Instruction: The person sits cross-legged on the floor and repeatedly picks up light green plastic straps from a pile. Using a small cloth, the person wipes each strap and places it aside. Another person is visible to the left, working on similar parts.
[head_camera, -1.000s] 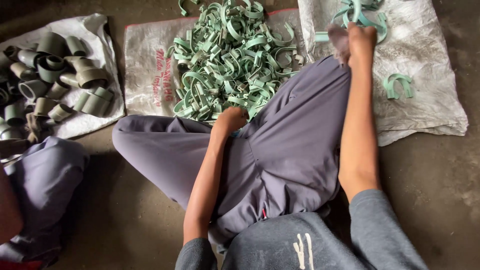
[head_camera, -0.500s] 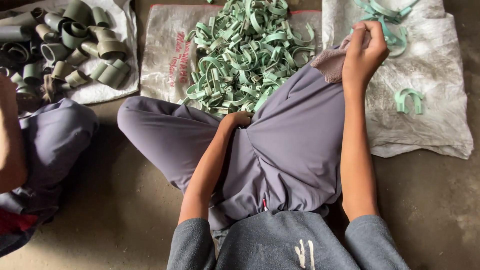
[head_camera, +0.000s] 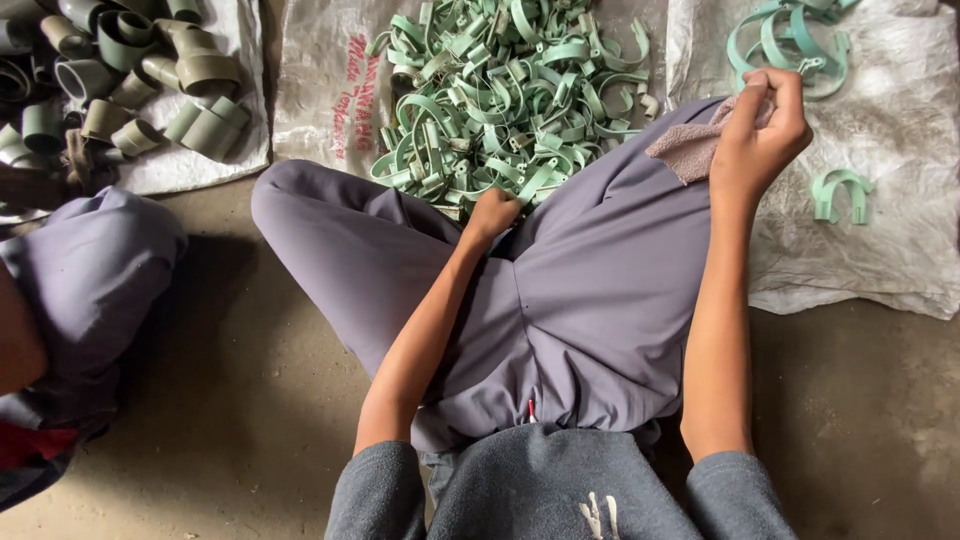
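Clamps (head_camera: 500, 90), pale green, heaped on the sack (head_camera: 320, 110) ahead of my knees. My left hand (head_camera: 495, 212) is curled at the heap's near edge; whether it grips one, I cannot tell. My right hand (head_camera: 762, 135) pinches a brownish cloth (head_camera: 690, 150) on my knee. Likely between pieces: picking up, then wiping. Finished clamps (head_camera: 838, 195) lie rightward.

Right hand (head_camera: 765, 130) with cloth (head_camera: 690, 150) now drawn back onto knee
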